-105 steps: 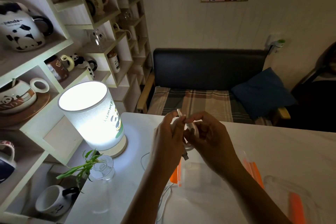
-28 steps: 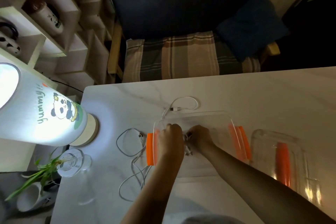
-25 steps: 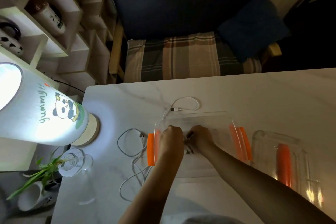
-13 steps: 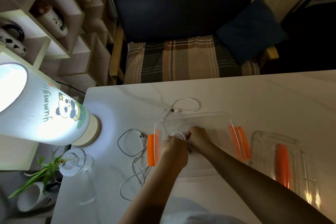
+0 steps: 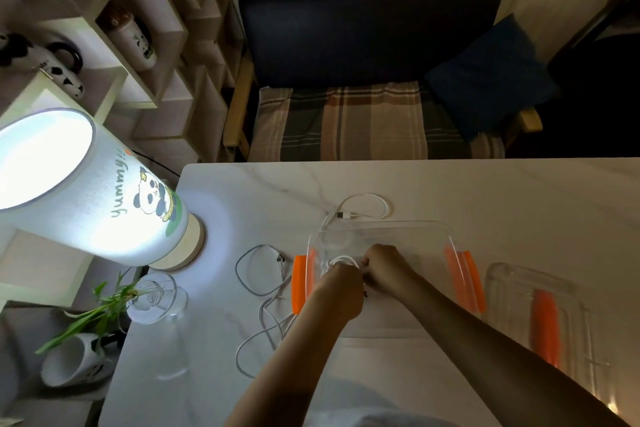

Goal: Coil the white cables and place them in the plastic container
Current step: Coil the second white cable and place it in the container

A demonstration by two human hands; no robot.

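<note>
White cable looped, thin, pinched over clear container

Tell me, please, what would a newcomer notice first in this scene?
The glowing panda lamp at the table's left corner draws the eye first. Next, the left hand and right hand meet over the clear container with a white coil, more cables loose beside it.

dim room lit by one table lamp

a glowing cylinder lamp with a panda print stands at the left end of a pale marbled table. behind the table sits a dark-backed bench with a plaid seat cushion and a blue pillow. white cubby shelves with panda mugs fill the left wall.
</note>
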